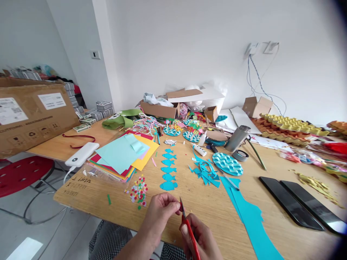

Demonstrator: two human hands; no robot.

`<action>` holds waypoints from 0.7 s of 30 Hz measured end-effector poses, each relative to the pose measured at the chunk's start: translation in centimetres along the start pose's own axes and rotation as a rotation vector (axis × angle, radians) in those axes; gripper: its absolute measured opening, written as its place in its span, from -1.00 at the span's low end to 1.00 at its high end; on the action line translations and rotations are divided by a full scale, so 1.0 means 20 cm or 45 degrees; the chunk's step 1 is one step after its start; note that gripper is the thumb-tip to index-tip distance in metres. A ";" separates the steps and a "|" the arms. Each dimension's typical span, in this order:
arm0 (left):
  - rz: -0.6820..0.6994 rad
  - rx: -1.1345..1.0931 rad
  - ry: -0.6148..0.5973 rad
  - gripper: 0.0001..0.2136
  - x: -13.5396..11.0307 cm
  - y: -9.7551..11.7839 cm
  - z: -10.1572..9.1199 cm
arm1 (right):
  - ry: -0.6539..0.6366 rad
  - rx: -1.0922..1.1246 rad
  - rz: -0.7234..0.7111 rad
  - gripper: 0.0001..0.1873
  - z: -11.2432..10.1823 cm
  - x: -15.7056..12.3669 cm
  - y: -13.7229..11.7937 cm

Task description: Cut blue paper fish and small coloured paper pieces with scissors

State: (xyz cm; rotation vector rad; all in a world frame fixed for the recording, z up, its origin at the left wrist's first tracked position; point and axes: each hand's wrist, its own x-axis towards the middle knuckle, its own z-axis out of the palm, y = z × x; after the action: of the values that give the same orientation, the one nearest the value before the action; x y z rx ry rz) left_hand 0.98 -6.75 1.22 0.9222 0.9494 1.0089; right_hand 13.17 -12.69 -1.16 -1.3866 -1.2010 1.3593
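Gripping red-handled scissors (pixel 192 234), right hand (pixel 204 235) curled, left hand (pixel 163 207) pinching a tiny red scrap (pixel 180 207), flat blue paper fish (pixel 168 169) beyond

scissors (pixel 185 221): one pair; black slabs (pixel 289 203): two; metal flask (pixel 237 138): one

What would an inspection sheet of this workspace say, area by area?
Surface: wooden table, crowded, handwriting near the left corner.
Job's things: red-handled scissors, small red piece, column of blue paper fish.
Clutter: blue offcuts, paper dots, stack of coloured paper.
Hands: left hand pinches the small red piece; right hand grips the scissors.
Cables: white cable at the power bank; cords hang from wall sockets.
Surroundings: cardboard box and red stool on the left, white wall behind.
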 end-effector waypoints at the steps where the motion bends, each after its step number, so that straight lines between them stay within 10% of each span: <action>1: -0.004 -0.002 -0.012 -0.89 0.00 0.00 0.00 | 0.005 0.003 -0.002 -0.42 0.00 0.00 0.00; 21: -0.020 0.040 -0.049 -0.87 0.01 -0.02 0.00 | -0.008 -0.024 0.020 -0.41 -0.01 0.00 0.01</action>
State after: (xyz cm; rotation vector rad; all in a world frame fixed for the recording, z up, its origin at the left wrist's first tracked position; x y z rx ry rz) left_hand 1.13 -6.69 0.87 0.9560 0.9412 0.9618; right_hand 13.38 -12.72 -1.29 -1.4083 -1.2120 1.3673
